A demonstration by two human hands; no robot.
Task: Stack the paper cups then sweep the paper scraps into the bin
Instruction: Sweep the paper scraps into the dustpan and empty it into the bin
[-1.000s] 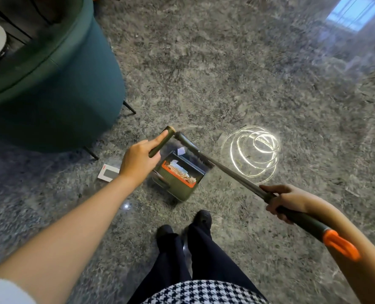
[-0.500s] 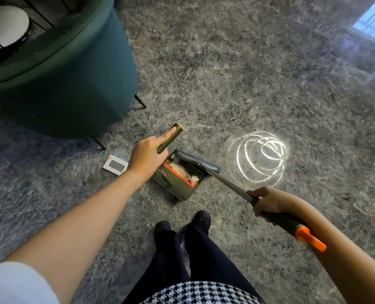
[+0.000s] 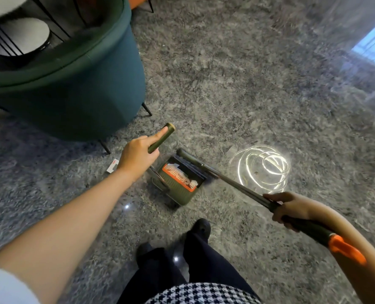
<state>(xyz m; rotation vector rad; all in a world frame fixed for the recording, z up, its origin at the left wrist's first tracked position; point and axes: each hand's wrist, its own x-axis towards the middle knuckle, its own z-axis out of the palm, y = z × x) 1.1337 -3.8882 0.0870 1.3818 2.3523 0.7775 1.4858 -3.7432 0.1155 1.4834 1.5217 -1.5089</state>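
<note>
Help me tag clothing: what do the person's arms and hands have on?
No gloves, rings or watch show on the left hand or right hand. A white sleeve covers the upper left arm; the right arm shows no sleeve.

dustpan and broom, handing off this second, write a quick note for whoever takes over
Left hand grips the dustpan handle, index finger laid along it. Right hand grips the broom handle.
The dustpan stands on the floor ahead of the feet, with the broom head at its mouth.
Done: white paper scraps lie in the pan. Cups and bin are out of view.
Left: check the small white and red item by the teal armchair, then empty the pan into the bin.
</note>
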